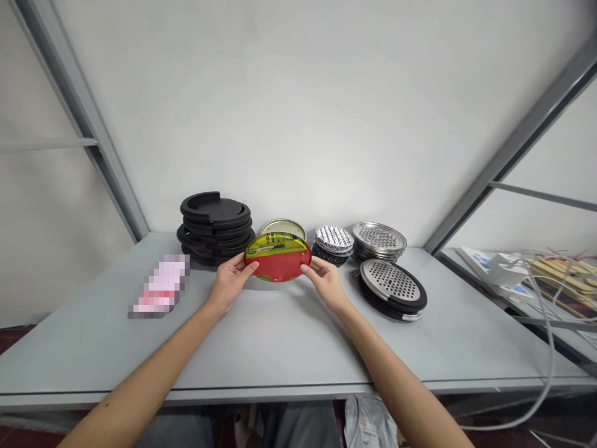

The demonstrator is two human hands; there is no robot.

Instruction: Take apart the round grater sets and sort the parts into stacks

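Observation:
Between my two hands is a round printed disc (278, 261), red below and yellow-green with dark print above, perhaps a tin lid. It is raised above the table and tilted so its printed face shows. My left hand (232, 280) pinches its left edge, thumb on the face. My right hand (324, 281) pinches the right edge the same way. The fingers behind the disc are partly hidden. Just behind it, a pale gold-rimmed round lid (283, 226) is partly covered by the disc.
Black round holders (217, 227) are stacked at the back left. Small grater discs (334, 238) and larger perforated metal discs (379, 239) form piles at the back right. Closer stands a black-rimmed grater stack (394, 287). A blurred pink item (161, 286) lies left. A white cable (551, 354) hangs at right.

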